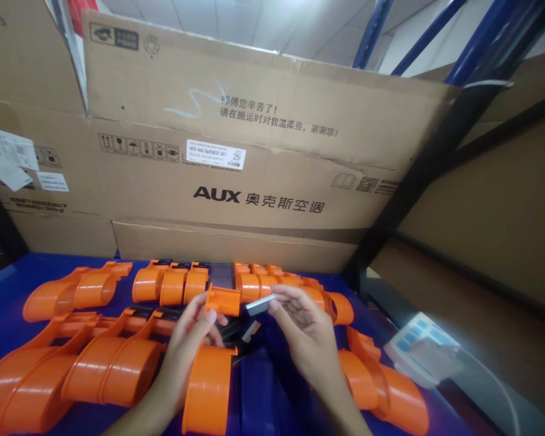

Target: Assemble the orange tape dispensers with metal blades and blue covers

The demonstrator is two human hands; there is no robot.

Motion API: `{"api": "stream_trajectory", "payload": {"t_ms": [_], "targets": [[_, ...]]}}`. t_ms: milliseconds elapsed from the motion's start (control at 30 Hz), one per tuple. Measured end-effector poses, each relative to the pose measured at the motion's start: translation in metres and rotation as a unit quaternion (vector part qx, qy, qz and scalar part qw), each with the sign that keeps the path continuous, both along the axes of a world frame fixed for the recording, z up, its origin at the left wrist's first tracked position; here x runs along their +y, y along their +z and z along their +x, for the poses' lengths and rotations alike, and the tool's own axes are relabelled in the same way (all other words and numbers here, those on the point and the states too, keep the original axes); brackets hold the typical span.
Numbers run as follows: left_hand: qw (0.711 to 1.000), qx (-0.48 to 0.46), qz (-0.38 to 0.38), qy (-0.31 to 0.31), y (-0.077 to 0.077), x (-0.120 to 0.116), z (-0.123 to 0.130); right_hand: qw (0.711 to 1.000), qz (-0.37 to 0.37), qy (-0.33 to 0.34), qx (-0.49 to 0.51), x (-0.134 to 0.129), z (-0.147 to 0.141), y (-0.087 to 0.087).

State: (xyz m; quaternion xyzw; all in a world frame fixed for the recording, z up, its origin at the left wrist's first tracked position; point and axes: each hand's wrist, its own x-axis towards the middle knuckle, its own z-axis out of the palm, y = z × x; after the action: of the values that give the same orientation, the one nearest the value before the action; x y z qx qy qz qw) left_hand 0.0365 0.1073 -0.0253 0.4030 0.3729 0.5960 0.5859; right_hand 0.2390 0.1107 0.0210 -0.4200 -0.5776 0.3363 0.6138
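My left hand grips an orange plastic tape dispenser by its squared end, fingers curled round it. The orange ring below appears to belong to the same piece; the wrist partly hides the join. Between thumb and fingers, my right hand pinches a small silver toothed blade. That blade is close to the right side of the squared orange end, with a narrow gap between them. Under the hands lies another small metallic piece among dark parts that I cannot make out.
Several orange dispensers stand in rows at left, at the back and at right on the blue surface. A white device with blue keys and a cable is at right. A cardboard panel rises behind; a dark post slants rightward.
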Motion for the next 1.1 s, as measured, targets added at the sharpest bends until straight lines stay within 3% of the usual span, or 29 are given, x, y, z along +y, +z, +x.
{"api": "stream_trajectory", "payload": {"t_ms": [200, 633, 1100], "targets": [[1.000, -0.023, -0.012, -0.015, -0.0006, -0.0001, 0.0022, 0.992, -0.030, 0.012, 0.123, 0.0006, -0.0074, -0.0047], [0.998, -0.056, -0.020, -0.004, 0.0025, -0.0062, 0.0037, 0.997, -0.018, -0.017, 0.067, -0.0036, -0.0102, -0.0018], [0.999, -0.028, -0.011, 0.029, 0.0010, -0.0093, 0.0070, 0.996, -0.031, -0.022, 0.079, -0.0001, -0.0083, -0.0054]]}}
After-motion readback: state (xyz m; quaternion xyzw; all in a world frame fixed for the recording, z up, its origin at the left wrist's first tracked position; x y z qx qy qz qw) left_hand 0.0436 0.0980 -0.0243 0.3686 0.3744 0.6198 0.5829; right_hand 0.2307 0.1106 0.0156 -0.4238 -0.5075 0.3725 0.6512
